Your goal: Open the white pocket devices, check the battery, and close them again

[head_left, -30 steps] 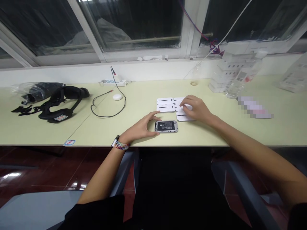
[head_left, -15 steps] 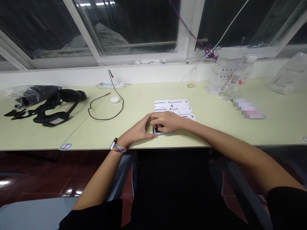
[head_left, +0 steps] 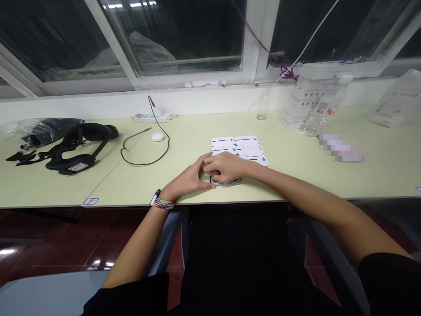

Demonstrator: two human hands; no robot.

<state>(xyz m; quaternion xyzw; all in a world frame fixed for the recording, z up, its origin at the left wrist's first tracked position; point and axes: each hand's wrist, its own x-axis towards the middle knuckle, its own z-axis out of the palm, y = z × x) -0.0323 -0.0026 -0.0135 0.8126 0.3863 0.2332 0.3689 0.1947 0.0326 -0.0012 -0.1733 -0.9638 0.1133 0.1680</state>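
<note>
A small flat box-like thing [head_left: 235, 182] with a dark patterned top and pale edge lies near the table's front edge, mostly covered by my right hand. My left hand [head_left: 192, 177] grips its left side, thumb at the near corner and fingers at the far one. Over its top, my right hand [head_left: 225, 166] has its fingers curled in, fingertips down near the left part; what they pinch, if anything, is hidden. Just behind lie white rounded cards [head_left: 223, 141] with black lines and W marks, and a white square piece [head_left: 252, 148] rests on them.
To the left are a black headset [head_left: 77, 149], a black cable [head_left: 141, 164] and a white round case [head_left: 158, 137]. A power strip [head_left: 153, 117] sits by the wall. Stacked white boxes [head_left: 294, 107], a clear bottle [head_left: 314, 125] and a blurred phone-like item [head_left: 342, 149] stand right.
My right hand has shifted very slightly left, its fingers curling lower over the flat box-like thing. My left hand keeps its place.
</note>
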